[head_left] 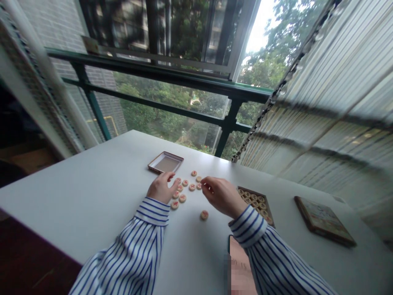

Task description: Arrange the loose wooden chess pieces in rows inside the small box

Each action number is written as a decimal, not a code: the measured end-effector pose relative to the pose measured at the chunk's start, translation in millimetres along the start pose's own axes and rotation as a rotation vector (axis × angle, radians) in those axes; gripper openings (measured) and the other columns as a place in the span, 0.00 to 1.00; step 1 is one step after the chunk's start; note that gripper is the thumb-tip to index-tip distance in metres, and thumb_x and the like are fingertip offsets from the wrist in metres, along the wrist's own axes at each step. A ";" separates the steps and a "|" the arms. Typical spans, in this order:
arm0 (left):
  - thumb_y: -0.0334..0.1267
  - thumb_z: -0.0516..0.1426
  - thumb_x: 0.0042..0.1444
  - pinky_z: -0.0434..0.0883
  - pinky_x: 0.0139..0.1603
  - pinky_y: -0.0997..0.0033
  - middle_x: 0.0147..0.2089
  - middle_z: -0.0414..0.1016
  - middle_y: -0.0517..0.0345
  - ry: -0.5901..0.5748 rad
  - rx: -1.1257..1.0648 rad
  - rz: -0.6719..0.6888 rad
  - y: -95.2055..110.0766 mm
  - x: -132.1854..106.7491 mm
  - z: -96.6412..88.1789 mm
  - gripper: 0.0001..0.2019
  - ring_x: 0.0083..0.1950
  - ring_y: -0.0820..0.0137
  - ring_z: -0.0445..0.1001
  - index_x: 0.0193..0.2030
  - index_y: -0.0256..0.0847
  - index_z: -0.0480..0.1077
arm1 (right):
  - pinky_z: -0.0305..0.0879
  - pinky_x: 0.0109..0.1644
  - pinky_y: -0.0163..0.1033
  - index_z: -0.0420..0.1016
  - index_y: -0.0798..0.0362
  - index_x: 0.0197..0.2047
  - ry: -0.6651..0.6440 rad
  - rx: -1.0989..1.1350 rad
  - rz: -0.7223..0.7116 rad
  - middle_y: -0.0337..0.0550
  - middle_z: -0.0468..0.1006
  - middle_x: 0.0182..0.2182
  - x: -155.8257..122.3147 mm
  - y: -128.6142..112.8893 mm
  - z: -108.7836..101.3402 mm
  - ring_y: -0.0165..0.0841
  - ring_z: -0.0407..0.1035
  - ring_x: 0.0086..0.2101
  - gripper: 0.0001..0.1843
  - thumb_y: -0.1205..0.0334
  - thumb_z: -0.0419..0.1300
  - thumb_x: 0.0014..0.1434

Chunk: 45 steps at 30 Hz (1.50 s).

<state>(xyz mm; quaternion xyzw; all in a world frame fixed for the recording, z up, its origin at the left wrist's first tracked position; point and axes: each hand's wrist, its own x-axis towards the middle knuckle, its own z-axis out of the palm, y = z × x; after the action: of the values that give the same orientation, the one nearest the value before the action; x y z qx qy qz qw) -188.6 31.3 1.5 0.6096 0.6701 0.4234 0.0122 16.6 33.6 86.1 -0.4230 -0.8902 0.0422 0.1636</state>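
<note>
Several round wooden xiangqi pieces with red characters lie loosely grouped on the white table. My left hand is at the left edge of the group, thumb and index finger apart, the thumb beside the nearest pieces. On the other side, my right hand has its fingers bent inward, with the fingertips at the edge of a red-marked xiangqi piece that they partly cover. One blank-looking piece sits just behind it. A single xiangqi piece lies apart, nearer to me.
Behind my left hand is an open, shallow box lid. A box filled with rows of pieces stands right of my right hand, partly hidden by it. Farther right lies a flat brown case. A pink-screened phone is under my right forearm.
</note>
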 end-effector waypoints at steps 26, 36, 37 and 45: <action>0.39 0.54 0.48 0.70 0.37 0.68 0.37 0.73 0.53 -0.128 0.057 0.017 3.7 -4.8 4.3 0.11 0.37 0.67 0.72 0.39 0.38 0.67 | 0.59 0.38 0.33 0.69 0.52 0.42 0.083 0.190 -0.027 0.42 0.74 0.34 1.1 3.1 42.1 0.29 0.67 0.34 0.11 0.63 0.48 0.59; 0.35 0.54 0.47 0.69 0.43 0.65 0.38 0.74 0.52 -0.150 0.064 0.076 -1.3 -9.2 15.8 0.11 0.40 0.66 0.73 0.40 0.41 0.68 | 0.59 0.39 0.33 0.69 0.52 0.41 0.045 0.181 -0.028 0.43 0.74 0.34 -1.7 3.9 47.7 0.30 0.67 0.35 0.11 0.63 0.48 0.59; 0.35 0.54 0.47 0.69 0.43 0.65 0.39 0.75 0.52 -0.155 0.077 0.075 -1.1 -9.3 16.6 0.12 0.40 0.65 0.73 0.40 0.41 0.68 | 0.59 0.39 0.33 0.69 0.52 0.41 0.042 0.178 -0.027 0.42 0.74 0.34 -2.0 4.2 47.8 0.29 0.67 0.35 0.11 0.63 0.48 0.59; 0.36 0.54 0.47 0.69 0.41 0.65 0.38 0.75 0.52 -0.190 0.114 0.059 -0.9 -9.4 17.3 0.13 0.38 0.66 0.74 0.42 0.42 0.68 | 0.58 0.37 0.33 0.69 0.51 0.40 0.040 0.168 -0.030 0.42 0.74 0.34 -3.6 6.6 48.6 0.30 0.66 0.34 0.10 0.63 0.48 0.58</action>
<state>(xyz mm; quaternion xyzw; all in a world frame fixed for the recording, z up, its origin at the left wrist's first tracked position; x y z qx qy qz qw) -177.7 33.1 -14.8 0.6663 0.6706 0.3250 0.0284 7.7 38.2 37.9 -0.3952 -0.8864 0.1058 0.2167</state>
